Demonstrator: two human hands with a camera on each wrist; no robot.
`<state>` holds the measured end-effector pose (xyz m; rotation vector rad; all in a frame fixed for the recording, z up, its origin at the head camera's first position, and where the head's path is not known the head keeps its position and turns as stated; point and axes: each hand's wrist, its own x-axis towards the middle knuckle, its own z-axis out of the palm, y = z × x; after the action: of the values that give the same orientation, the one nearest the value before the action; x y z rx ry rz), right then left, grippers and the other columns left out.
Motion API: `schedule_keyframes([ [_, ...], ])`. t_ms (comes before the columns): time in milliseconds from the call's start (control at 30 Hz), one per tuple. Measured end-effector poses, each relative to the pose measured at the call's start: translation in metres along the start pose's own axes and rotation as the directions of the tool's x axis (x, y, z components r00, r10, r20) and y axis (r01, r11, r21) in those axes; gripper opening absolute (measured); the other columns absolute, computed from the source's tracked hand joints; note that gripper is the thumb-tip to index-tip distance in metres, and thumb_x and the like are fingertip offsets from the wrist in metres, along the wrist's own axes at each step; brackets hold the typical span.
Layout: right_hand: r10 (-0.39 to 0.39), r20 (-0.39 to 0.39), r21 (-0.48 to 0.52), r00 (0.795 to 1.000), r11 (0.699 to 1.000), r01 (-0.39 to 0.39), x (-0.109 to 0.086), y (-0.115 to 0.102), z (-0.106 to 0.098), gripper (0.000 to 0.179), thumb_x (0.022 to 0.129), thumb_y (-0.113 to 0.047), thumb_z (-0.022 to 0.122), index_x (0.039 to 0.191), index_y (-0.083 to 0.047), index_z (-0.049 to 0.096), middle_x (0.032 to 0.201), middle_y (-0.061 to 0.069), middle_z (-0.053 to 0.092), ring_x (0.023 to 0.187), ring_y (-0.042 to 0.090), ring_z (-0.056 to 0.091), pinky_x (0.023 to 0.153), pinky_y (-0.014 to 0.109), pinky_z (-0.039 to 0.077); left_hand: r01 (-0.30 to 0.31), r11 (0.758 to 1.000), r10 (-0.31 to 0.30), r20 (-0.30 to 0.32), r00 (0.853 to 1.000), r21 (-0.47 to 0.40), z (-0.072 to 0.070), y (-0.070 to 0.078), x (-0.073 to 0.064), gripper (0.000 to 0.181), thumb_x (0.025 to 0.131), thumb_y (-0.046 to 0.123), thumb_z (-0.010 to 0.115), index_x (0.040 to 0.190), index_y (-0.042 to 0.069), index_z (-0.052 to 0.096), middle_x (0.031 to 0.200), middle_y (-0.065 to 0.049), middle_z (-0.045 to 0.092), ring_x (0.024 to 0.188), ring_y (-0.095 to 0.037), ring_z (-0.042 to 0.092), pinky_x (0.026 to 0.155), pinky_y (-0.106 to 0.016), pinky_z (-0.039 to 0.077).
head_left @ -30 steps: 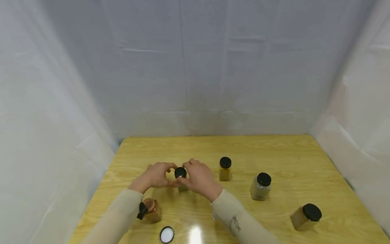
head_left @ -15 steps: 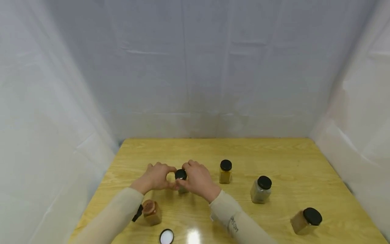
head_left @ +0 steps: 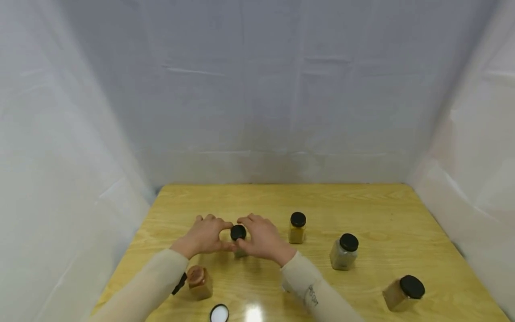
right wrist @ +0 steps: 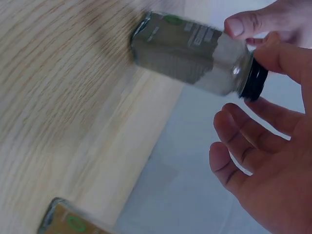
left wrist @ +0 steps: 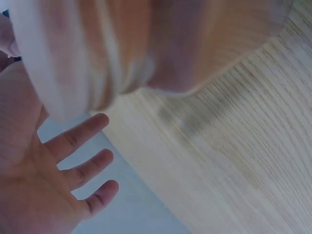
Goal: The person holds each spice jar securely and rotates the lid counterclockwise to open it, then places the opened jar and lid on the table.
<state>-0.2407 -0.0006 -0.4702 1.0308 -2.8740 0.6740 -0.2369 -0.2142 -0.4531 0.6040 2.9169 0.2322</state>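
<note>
A square glass spice jar point(right wrist: 180, 53) of grey-green powder stands on the table under both hands. My right hand point(head_left: 263, 238) pinches its black lid point(head_left: 238, 232) between thumb and index finger, its other fingers loosely bent below. From the other side, my left hand point(head_left: 203, 236) holds the jar near its neck with thumb and index finger. In the left wrist view, the remaining left fingers point(left wrist: 78, 136) stretch out free. Close to the left forearm stands a lidless jar of reddish-brown powder point(head_left: 200, 284), blurred and large in the left wrist view.
A black-rimmed lid point(head_left: 219, 314) lies white side up at the front edge of view. To the right stand a yellow-powder jar point(head_left: 297, 230), a grey one point(head_left: 344, 254) and a brown one point(head_left: 402, 295), all with black lids. White sheeting point(head_left: 273, 165) borders the wooden table.
The right thumb and index finger have shifted slightly around the black lid and spread a little. The left hand keeps its place on the jar. The head view has tilted slightly.
</note>
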Motion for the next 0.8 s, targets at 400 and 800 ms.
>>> schedule_keyframes([
  [400, 0.01, 0.008, 0.024, 1.0, 1.0, -0.011, 0.0, 0.0, -0.001, 0.047, 0.1, -0.041, 0.073, 0.133, -0.007, 0.067, 0.127, 0.008, 0.067, 0.112, 0.023, 0.067, 0.1, 0.049, 0.054, 0.008, 1.0, -0.008, -0.012, 1.0, 0.014, 0.0, 0.003, 0.001, 0.07, 0.084, 0.06, 0.083, 0.138, 0.016, 0.07, 0.129, -0.014, 0.072, 0.122, -0.043, 0.06, 0.098, -0.067, 0.042],
  [800, 0.019, -0.072, 0.011, 0.997, 1.0, -0.018, 0.0, 0.004, 0.004, 0.052, 0.096, -0.043, 0.078, 0.134, -0.009, 0.067, 0.128, 0.01, 0.067, 0.115, 0.027, 0.066, 0.1, 0.051, 0.054, 0.036, 0.999, -0.036, -0.02, 0.999, -0.006, 0.001, 0.004, 0.0, 0.071, 0.084, 0.058, 0.084, 0.138, 0.014, 0.07, 0.13, -0.015, 0.071, 0.123, -0.044, 0.06, 0.098, -0.067, 0.041],
])
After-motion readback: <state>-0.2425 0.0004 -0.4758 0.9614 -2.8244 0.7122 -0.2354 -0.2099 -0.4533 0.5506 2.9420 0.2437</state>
